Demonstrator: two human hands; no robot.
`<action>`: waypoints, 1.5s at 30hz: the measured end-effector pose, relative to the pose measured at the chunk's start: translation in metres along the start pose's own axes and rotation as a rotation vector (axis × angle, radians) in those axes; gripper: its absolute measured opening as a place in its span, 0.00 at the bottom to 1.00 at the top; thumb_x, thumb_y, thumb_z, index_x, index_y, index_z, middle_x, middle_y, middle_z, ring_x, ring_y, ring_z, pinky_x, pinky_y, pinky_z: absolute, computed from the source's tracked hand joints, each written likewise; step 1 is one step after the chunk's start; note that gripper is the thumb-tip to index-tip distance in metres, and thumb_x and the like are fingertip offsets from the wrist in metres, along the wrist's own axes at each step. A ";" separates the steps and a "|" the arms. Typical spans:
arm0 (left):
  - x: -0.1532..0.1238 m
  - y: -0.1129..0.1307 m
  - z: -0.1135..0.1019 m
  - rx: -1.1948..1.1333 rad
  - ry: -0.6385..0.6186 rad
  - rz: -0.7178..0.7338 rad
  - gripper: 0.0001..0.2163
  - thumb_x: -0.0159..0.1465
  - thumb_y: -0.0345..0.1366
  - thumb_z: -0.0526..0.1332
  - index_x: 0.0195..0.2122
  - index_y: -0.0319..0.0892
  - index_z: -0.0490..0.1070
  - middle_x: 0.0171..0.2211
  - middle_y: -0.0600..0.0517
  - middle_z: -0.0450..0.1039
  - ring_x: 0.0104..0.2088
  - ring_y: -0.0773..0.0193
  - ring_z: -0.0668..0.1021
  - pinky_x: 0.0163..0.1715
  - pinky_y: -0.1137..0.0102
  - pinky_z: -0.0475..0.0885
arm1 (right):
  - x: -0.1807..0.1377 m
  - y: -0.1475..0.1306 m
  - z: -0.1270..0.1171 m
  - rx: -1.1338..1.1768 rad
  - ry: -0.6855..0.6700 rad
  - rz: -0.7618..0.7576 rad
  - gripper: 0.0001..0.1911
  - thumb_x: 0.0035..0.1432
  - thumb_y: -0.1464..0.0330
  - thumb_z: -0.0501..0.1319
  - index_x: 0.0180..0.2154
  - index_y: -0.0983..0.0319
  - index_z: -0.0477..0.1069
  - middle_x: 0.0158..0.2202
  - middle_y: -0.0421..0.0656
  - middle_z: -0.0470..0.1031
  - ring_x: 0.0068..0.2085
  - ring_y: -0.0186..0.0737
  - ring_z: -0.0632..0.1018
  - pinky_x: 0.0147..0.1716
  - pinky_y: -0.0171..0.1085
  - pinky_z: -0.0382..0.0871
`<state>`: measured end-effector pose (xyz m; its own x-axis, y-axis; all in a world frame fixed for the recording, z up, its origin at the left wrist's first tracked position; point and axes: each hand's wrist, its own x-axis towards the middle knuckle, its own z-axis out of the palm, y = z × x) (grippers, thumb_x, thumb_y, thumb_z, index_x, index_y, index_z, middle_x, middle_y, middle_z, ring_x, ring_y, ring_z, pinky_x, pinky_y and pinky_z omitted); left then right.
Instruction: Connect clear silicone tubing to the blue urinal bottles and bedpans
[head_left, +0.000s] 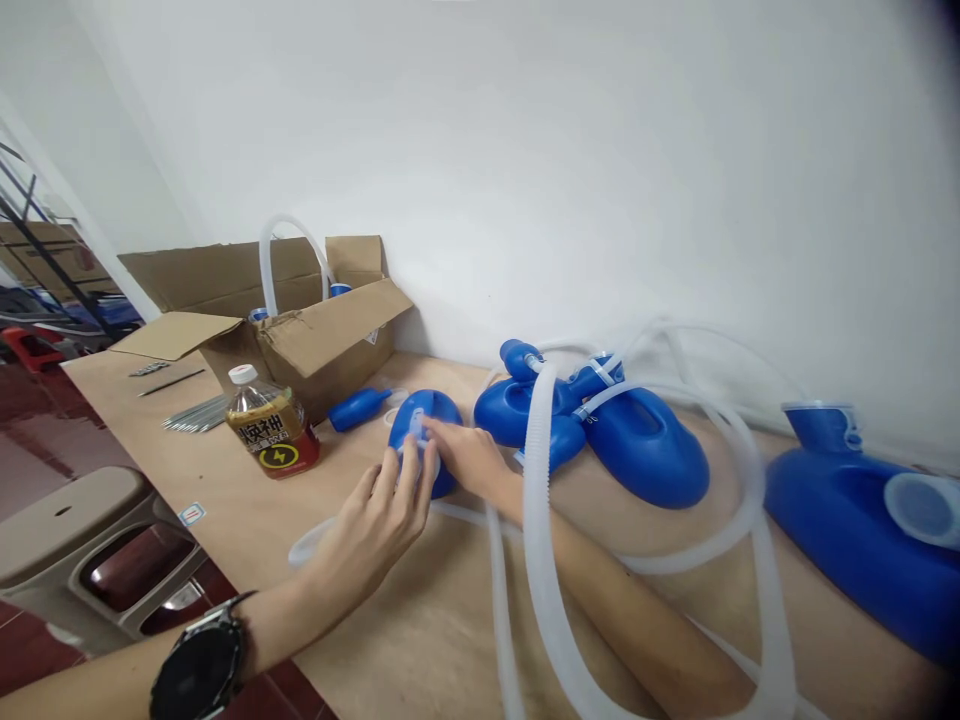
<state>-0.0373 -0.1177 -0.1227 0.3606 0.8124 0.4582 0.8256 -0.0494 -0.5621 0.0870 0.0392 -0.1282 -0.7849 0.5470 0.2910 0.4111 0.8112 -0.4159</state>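
Note:
A blue plastic container (pixel 444 408) lies on the wooden table (pixel 247 510) in front of me. Both hands meet at its near side. My left hand (pixel 371 525), with a black watch on the wrist, has its fingers together around a small whitish cap or fitting on the container. My right hand (pixel 469 455) rests on the container with the fingertips pinching the same fitting. A translucent white hose (pixel 541 520) crosses over my right forearm.
Several more blue containers (pixel 645 440) with white hoses lie to the right, a large one (pixel 847 530) at the far right. A brown drink bottle (pixel 271 432) stands left, before an open cardboard box (pixel 315 320). Metal rods (pixel 196 414) lie by the box. A stool (pixel 90 545) stands beside the table.

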 end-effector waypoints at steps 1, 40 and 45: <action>0.003 -0.007 0.001 -0.013 0.008 0.051 0.36 0.65 0.20 0.50 0.76 0.33 0.47 0.62 0.28 0.73 0.59 0.41 0.80 0.52 0.53 0.81 | 0.000 0.001 0.001 -0.002 0.000 -0.003 0.26 0.75 0.68 0.51 0.70 0.55 0.64 0.62 0.47 0.78 0.58 0.49 0.81 0.57 0.41 0.75; 0.044 -0.153 0.001 -0.388 -0.035 -0.582 0.26 0.67 0.59 0.57 0.55 0.44 0.76 0.34 0.49 0.82 0.33 0.52 0.83 0.31 0.66 0.72 | 0.002 0.013 0.012 0.191 0.085 -0.040 0.24 0.77 0.65 0.50 0.69 0.56 0.68 0.61 0.47 0.78 0.59 0.53 0.81 0.61 0.49 0.72; 0.062 -0.148 0.044 -0.508 -0.325 -0.709 0.33 0.66 0.64 0.54 0.60 0.44 0.71 0.50 0.42 0.82 0.49 0.43 0.83 0.42 0.63 0.74 | 0.006 0.019 0.004 0.314 0.051 -0.043 0.22 0.75 0.64 0.55 0.66 0.55 0.71 0.60 0.49 0.79 0.60 0.57 0.80 0.62 0.56 0.70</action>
<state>-0.1562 -0.0344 -0.0420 -0.3770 0.8690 0.3205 0.9249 0.3351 0.1794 0.0883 0.0564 -0.1378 -0.7709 0.5296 0.3537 0.2086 0.7347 -0.6455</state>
